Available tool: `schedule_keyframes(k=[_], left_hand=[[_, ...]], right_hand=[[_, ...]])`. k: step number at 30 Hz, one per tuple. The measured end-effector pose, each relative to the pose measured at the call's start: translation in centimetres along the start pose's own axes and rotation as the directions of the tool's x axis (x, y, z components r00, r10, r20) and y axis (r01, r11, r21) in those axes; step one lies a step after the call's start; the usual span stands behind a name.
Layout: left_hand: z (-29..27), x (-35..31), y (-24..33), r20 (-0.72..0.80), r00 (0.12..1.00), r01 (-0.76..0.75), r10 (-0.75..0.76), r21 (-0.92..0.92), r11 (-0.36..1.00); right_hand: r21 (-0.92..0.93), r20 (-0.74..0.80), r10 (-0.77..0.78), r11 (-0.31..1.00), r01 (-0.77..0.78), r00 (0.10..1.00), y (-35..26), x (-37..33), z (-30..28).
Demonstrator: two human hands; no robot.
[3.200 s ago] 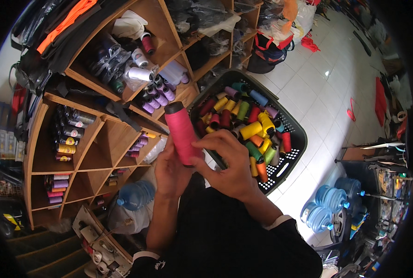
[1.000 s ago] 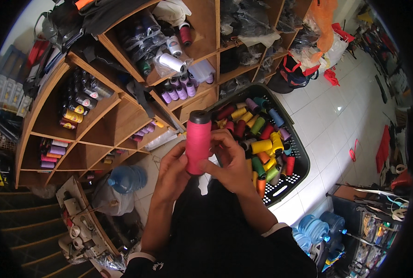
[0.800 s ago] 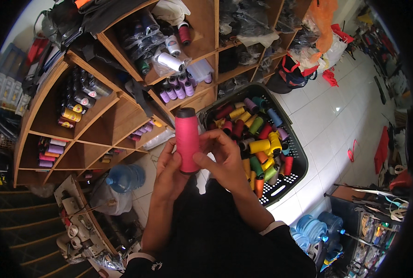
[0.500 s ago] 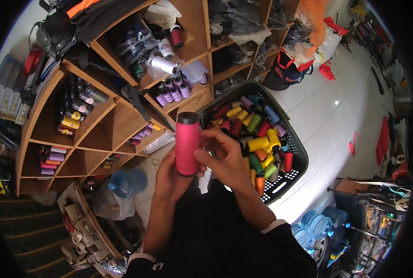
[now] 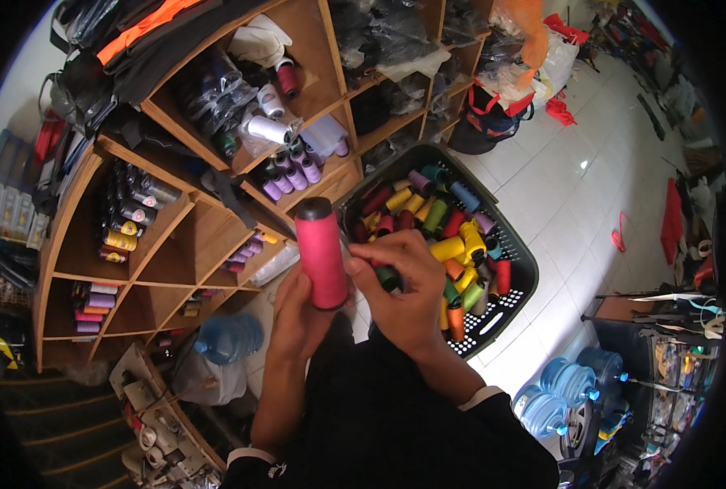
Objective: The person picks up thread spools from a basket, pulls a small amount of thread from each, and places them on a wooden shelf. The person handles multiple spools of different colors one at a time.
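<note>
A tall spool of pink thread (image 5: 324, 257) with dark ends stands nearly upright, tilted a little to the left, in front of my body. My left hand (image 5: 296, 314) is wrapped round its lower part. Just right of the spool, my right hand (image 5: 402, 273) has its thumb and forefinger close together in a pinch. Whatever lies between those fingertips is too small to make out. Behind my right hand is a dark perforated basket (image 5: 516, 314) full of thread spools in many colours, among them a yellow spool (image 5: 447, 248).
Wooden shelves (image 5: 180, 232) with cubbyholes stand at the left, holding purple spools (image 5: 302, 169) and bagged items. A blue water jug (image 5: 228, 338) is below them. More water jugs (image 5: 567, 381) stand at the lower right. White tiled floor (image 5: 571, 216) stretches right of the basket.
My right thumb has come off the spool, and the fingers have drawn together beside it. The spool tilts slightly more to the left. The view has shifted a little.
</note>
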State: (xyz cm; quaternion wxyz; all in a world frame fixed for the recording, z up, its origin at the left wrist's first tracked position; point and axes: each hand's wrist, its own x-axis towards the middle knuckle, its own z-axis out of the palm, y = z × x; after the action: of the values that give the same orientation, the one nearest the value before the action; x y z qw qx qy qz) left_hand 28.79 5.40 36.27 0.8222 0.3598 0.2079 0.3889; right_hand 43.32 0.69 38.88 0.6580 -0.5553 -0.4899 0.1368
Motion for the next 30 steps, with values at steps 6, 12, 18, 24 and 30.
schedule_keyframes(k=[6, 12, 18, 24, 30], left_hand=[[1.2, -0.2, 0.2, 0.004, 0.998, -0.069, 0.069, 0.125, 0.990], [0.2, -0.1, 0.1, 0.070, 0.992, -0.121, 0.106, 0.273, 0.954], [0.6, -0.1, 0.2, 0.002, 0.997, -0.077, 0.078, 0.193, 0.978], [0.8, 0.4, 0.9, -0.022, 1.000, 0.001, -0.003, -0.049, 0.999], [0.3, 0.7, 1.3, 0.073, 0.997, 0.039, -0.017, -0.316, 0.948]], right_hand=[[-0.066, 0.011, -0.062, 0.996, 0.063, 0.998, -0.7, 0.2, -0.2], [-0.079, 0.038, -0.097, 0.992, 0.100, 0.995, -0.3, 0.3, -0.2], [0.015, 0.114, -0.012, 1.000, 0.010, 0.993, 0.4, 0.9, -0.7], [-0.041, 0.125, 0.197, 0.980, -0.193, 0.972, 2.1, 1.1, -1.5], [-0.043, 0.214, 0.271, 0.963, -0.268, 0.939, 3.4, 0.1, -2.0]])
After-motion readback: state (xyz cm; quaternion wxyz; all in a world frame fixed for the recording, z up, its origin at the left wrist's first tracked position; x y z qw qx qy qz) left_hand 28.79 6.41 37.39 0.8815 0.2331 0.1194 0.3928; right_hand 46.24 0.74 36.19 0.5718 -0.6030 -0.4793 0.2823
